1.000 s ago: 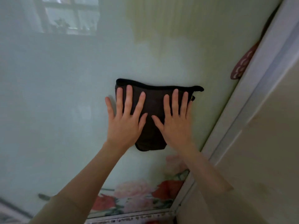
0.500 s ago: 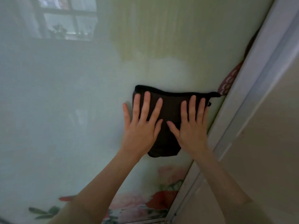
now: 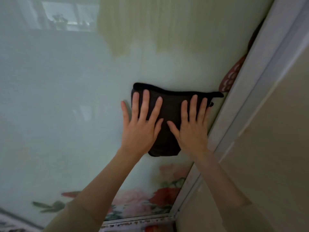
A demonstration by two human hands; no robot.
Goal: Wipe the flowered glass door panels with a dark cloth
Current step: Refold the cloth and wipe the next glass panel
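A folded dark cloth (image 3: 172, 108) lies flat against the pale green glass door panel (image 3: 66, 114). My left hand (image 3: 142, 124) presses on the cloth's left half with fingers spread, its little finger resting on bare glass. Beside it, my right hand (image 3: 192, 126) presses flat on the right half, fingers spread too. Painted pink and red flowers (image 3: 160, 198) fill the panel's lower part. The cloth's right tip lies close to the door frame.
A white door frame (image 3: 247, 91) runs diagonally along the panel's right side, with a beige wall (image 3: 275, 148) beyond it. A red patterned item (image 3: 229, 77) shows behind the glass by the frame. A window reflection (image 3: 66, 14) sits at top left. The worn bottom rail (image 3: 133, 222) borders the panel.
Both hands and the cloth have slid to the right across the glass, toward the door frame, and stay flat on the cloth.
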